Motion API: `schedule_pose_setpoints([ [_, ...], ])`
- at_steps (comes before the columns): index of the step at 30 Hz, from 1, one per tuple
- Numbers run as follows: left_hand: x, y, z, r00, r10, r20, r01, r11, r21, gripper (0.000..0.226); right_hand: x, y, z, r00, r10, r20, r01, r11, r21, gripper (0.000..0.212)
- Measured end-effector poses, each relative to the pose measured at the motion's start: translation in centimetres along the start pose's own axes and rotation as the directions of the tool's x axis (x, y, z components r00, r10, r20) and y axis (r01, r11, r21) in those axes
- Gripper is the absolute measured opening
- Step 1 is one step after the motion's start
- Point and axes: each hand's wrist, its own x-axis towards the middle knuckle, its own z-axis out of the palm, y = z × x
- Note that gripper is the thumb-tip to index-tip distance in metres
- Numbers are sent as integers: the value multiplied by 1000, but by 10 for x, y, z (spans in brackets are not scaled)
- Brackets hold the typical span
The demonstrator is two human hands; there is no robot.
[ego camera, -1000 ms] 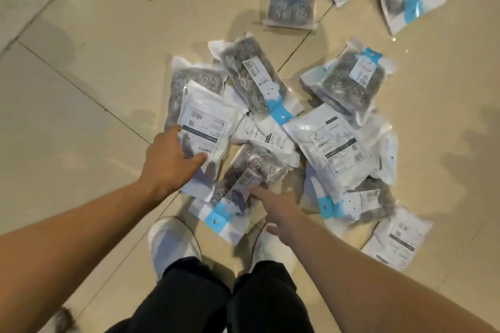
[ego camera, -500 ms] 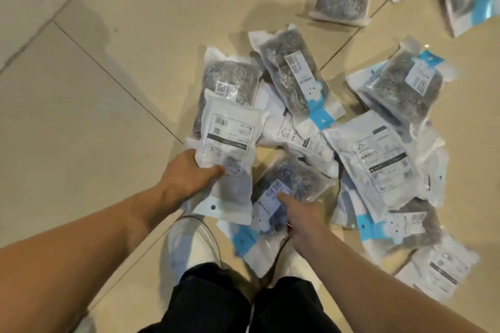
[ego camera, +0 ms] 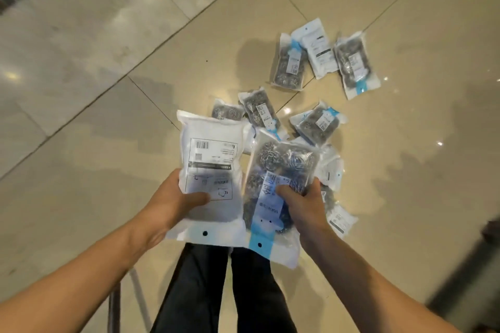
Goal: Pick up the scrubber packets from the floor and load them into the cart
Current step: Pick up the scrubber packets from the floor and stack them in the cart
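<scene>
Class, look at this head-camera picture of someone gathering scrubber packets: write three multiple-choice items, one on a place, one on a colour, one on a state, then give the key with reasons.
1. Where does the separate group of three packets lie?
A. on the floor, far side of the pile
B. in a cart
C. on a shelf

2. What colour is the band on the see-through packet in the right hand?
A. red
B. blue
C. green

3. What is the left hand doing?
A. hanging idle
B. pressing flat on the floor
C. gripping a white packet

Key: 1 A, they rest on the tiled floor beyond the pile; 2 B, a blue strip runs down it; 3 C, the thumb lies across its printed face.
</scene>
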Motion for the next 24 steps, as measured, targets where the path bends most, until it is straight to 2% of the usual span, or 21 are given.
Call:
schedule_pose_setpoints([
  [4, -117, 55, -10, 994, 102, -50, -97, 991, 95, 54, -111, -53, -38, 991, -129, 15, 130, 990, -56, 43],
  [11, -260, 109, -32, 976, 159, -150, -175, 980, -95, 57, -243, -111, -80, 931, -363, 33, 364, 932, -5, 40],
  [15, -308, 133, -39, 967, 215, -135, -235, 960, -152, 65, -282, -135, -93, 887, -454, 83, 453, 891, 28, 45],
  [20, -354, 155, -30, 932, 293, -212, -339, 911, -235, 43, -305, -168, -107, 811, -566, 149, 559, 824, 86, 43],
  [24, -381, 147, -9, 894, 280, -349, -382, 883, -272, 38, -309, -179, -122, 758, -594, 268, 602, 796, 62, 49],
])
